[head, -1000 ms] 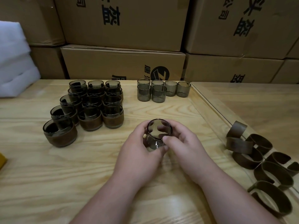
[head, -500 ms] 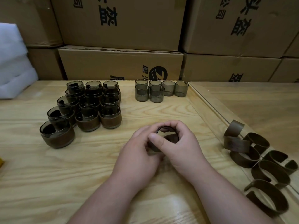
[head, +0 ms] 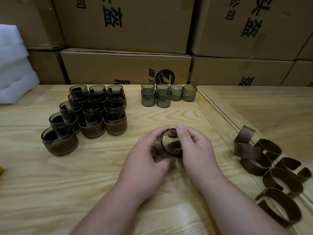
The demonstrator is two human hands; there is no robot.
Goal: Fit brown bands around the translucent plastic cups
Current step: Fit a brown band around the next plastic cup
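A translucent grey cup (head: 171, 143) lies tipped on its side between both hands, its round base facing me. My left hand (head: 145, 160) curls round the cup's left side and underside. My right hand (head: 196, 150) grips the right side, thumb on the top rim. Any band on this cup is hidden by my fingers. Several bare cups (head: 162, 95) stand at the back centre. Several banded cups (head: 91, 116) are stacked at the left. Loose brown bands (head: 271, 167) lie at the right.
The wooden table (head: 50, 192) has a raised strip (head: 220, 114) running diagonally at the right. Cardboard boxes (head: 125, 68) wall off the back. White foam (head: 13, 68) sits at the far left. A yellow object (head: 1, 170) shows at the left edge.
The cup has been turned in my hands: a second ago its rim faced up, now it lies on its side. Both hands stayed round it at the table's centre.
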